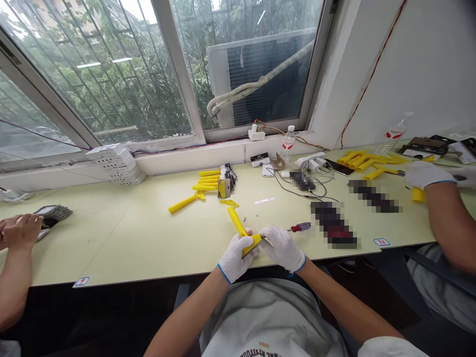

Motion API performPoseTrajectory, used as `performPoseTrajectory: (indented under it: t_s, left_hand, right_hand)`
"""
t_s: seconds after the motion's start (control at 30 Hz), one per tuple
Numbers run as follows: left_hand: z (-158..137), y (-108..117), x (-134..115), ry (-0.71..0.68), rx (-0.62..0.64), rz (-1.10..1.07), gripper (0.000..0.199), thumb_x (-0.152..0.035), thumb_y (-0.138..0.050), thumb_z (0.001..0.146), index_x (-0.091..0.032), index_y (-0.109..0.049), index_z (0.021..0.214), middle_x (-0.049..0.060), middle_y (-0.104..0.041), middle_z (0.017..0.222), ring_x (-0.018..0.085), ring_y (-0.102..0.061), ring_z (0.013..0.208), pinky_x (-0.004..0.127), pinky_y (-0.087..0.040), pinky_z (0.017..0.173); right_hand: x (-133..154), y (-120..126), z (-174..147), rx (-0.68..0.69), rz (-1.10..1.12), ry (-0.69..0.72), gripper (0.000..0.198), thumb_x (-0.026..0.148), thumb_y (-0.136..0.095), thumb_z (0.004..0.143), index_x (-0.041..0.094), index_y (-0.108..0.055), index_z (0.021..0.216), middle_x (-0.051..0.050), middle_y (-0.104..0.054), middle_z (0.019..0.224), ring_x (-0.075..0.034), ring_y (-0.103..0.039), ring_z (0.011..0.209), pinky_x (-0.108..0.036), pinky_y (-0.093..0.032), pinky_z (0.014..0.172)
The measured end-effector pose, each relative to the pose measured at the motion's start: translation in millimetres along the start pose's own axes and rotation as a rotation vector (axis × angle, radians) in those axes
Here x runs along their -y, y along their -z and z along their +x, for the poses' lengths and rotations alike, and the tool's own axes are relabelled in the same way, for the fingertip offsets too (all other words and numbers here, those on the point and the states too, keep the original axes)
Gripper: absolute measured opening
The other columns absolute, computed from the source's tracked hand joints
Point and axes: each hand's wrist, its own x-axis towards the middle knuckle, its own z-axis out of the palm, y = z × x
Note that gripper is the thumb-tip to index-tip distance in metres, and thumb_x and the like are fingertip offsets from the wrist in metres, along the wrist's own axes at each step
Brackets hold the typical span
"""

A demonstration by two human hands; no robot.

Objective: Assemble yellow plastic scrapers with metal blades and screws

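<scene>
My left hand (237,258), in a white knit glove with a blue cuff, is closed around the head of a yellow plastic scraper (237,221). The scraper's handle points away from me, up and to the left. My right hand (281,246), gloved alike, has its fingers pinched together at the right end of the scraper's head; whatever is between them is hidden. Just beyond it lies a screwdriver (302,226) with a red and clear handle. Tiny metal parts (244,218) rest beyond the scraper, near a loose yellow piece (229,203) and a white strip (265,200).
Several yellow scrapers (206,187) lie farther back, some with cards. Cables, a water bottle (287,141) and blurred dark items (334,225) are to the right. Co-workers' hands are at far left (22,230) and right (427,174). White boxes (117,163) stand by the window.
</scene>
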Motion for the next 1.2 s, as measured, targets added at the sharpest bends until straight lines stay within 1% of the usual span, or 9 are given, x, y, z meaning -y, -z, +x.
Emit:
performPoseTrajectory:
  t_s: [0.1,0.2,0.33,0.5,0.73,0.97,1.07,1.2]
  left_hand:
    - [-1.6,-1.8,-1.2,0.004,-0.024,0.004,0.046,-0.023,-0.091,0.068,-0.020,-0.061,0.103,0.001,-0.063,0.089,0.013,-0.060,0.072,0.026,-0.051,0.064]
    - [-2.3,-3.7,-2.3,0.000,-0.024,0.007,0.046,-0.023,-0.091,0.068,-0.020,-0.061,0.102,0.000,-0.063,0.089,0.013,-0.059,0.072,0.026,-0.050,0.064]
    - [-2.0,-4.1,-2.2,0.001,-0.011,0.005,0.045,-0.023,-0.091,0.069,-0.020,-0.060,0.102,0.000,-0.063,0.088,0.012,-0.058,0.071,0.025,-0.049,0.063]
    - [-0.7,-1.2,-0.6,0.002,-0.005,0.000,0.045,-0.023,-0.090,0.069,-0.020,-0.060,0.102,0.001,-0.063,0.088,0.012,-0.058,0.070,0.025,-0.048,0.062]
    - [1.0,2.5,0.8,0.002,0.017,-0.006,0.043,-0.022,-0.090,0.070,-0.020,-0.061,0.102,0.001,-0.063,0.090,0.013,-0.058,0.072,0.025,-0.048,0.063]
    - [0.9,3.6,1.2,0.000,0.041,-0.005,0.042,-0.021,-0.090,0.071,-0.021,-0.062,0.102,0.001,-0.062,0.090,0.013,-0.059,0.073,0.026,-0.048,0.065]
    - [0.3,2.8,0.3,0.004,0.025,0.003,0.042,-0.022,-0.091,0.071,-0.020,-0.062,0.102,0.001,-0.062,0.091,0.013,-0.059,0.073,0.026,-0.048,0.065]
    - [-0.2,3.5,0.4,0.002,0.025,0.012,0.041,-0.022,-0.089,0.072,-0.021,-0.062,0.103,0.002,-0.063,0.093,0.014,-0.061,0.077,0.026,-0.050,0.066]
  right_hand:
    - [-0.3,-0.5,-0.4,0.000,0.015,-0.006,0.012,0.010,-0.056,0.103,0.022,-0.055,0.106,-0.005,-0.065,0.099,-0.017,-0.060,0.089,-0.028,-0.051,0.081]
    - [0.1,-0.9,-0.2,-0.005,0.028,-0.014,0.014,0.009,-0.057,0.103,0.022,-0.056,0.107,-0.005,-0.065,0.101,-0.017,-0.061,0.090,-0.029,-0.052,0.082]
    - [0.0,-0.8,0.1,-0.008,0.024,-0.031,0.014,0.010,-0.061,0.101,0.021,-0.057,0.109,-0.005,-0.067,0.100,-0.018,-0.062,0.090,-0.030,-0.050,0.082]
    - [0.3,0.5,0.5,-0.021,-0.033,-0.031,0.013,0.011,-0.062,0.101,0.022,-0.059,0.108,-0.004,-0.068,0.099,-0.020,-0.060,0.090,-0.032,-0.047,0.082]
    - [0.6,-0.3,-0.4,0.001,-0.068,-0.020,0.013,0.010,-0.059,0.102,0.021,-0.060,0.109,-0.005,-0.068,0.100,-0.020,-0.058,0.088,-0.033,-0.045,0.081]
    - [-1.6,-1.7,-2.6,0.041,-0.087,-0.022,0.008,0.012,-0.057,0.102,0.020,-0.059,0.102,-0.004,-0.065,0.093,-0.019,-0.056,0.083,-0.033,-0.044,0.076]
    - [-0.8,-0.9,-1.4,0.039,-0.071,-0.015,0.010,0.012,-0.056,0.102,0.021,-0.059,0.102,-0.004,-0.064,0.092,-0.019,-0.057,0.083,-0.032,-0.045,0.075]
    - [0.8,1.2,1.1,0.039,0.004,-0.018,0.009,0.014,-0.058,0.103,0.021,-0.058,0.108,-0.004,-0.065,0.097,-0.018,-0.060,0.087,-0.030,-0.050,0.078]
